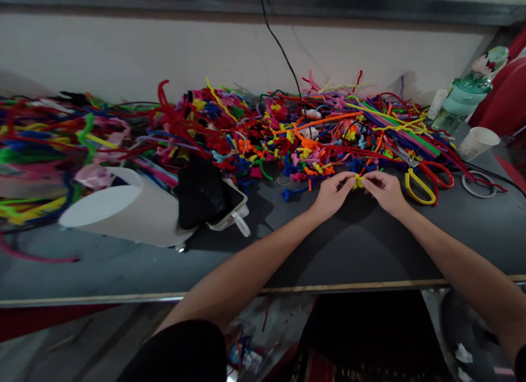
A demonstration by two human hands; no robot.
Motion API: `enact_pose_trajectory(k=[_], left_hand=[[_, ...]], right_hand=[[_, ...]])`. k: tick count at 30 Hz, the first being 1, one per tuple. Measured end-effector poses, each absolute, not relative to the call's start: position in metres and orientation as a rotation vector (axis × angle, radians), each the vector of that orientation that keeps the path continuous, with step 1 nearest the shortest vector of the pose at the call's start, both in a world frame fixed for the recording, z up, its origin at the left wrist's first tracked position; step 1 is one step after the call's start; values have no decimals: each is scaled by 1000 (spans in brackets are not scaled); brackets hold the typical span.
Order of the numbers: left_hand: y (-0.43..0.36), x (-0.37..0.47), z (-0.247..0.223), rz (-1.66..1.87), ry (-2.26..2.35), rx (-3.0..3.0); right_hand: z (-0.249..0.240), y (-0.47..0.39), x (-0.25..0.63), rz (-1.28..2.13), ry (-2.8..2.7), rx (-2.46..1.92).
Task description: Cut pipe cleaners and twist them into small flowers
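Between my two hands is a small yellow pipe-cleaner piece (359, 181), held a little above the dark tabletop (349, 245). My left hand (333, 194) pinches its left side with thumb and fingertips. On the other side, my right hand (385, 191) grips it the same way, and the fingertips of both hands nearly meet. An orange stem rises just behind the yellow piece. Scissors with one yellow and one red handle (419, 187) lie just right of my right hand.
A long heap of coloured pipe cleaners (246, 130) lines the wall. At left stand a grey-white scoop-shaped holder (139, 217) and a black phone (201, 195). A paper cup (479, 144), a teal bottle (462, 100) and a white ring (479, 186) are at right.
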State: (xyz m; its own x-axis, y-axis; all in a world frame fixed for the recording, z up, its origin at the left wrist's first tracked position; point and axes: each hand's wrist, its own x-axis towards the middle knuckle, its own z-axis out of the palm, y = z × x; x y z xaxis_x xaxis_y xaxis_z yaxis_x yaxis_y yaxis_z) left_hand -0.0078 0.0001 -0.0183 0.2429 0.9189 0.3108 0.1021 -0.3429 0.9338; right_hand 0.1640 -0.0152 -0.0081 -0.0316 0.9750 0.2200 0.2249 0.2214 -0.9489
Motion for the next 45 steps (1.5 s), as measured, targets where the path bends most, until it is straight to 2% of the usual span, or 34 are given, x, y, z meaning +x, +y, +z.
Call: enact_pose_trajectory(k=[19, 35, 45], left_hand=[[7, -5, -28, 1257, 884, 1362], [4, -6, -25, 1255, 956, 1478], [0, -5, -18, 1222, 921, 1481]], right_hand=[[-18, -5, 165, 1123, -1328, -1138], [-11, -11, 163, 1021, -1420, -1072], [-1, -17, 157, 1140, -1469, -964]])
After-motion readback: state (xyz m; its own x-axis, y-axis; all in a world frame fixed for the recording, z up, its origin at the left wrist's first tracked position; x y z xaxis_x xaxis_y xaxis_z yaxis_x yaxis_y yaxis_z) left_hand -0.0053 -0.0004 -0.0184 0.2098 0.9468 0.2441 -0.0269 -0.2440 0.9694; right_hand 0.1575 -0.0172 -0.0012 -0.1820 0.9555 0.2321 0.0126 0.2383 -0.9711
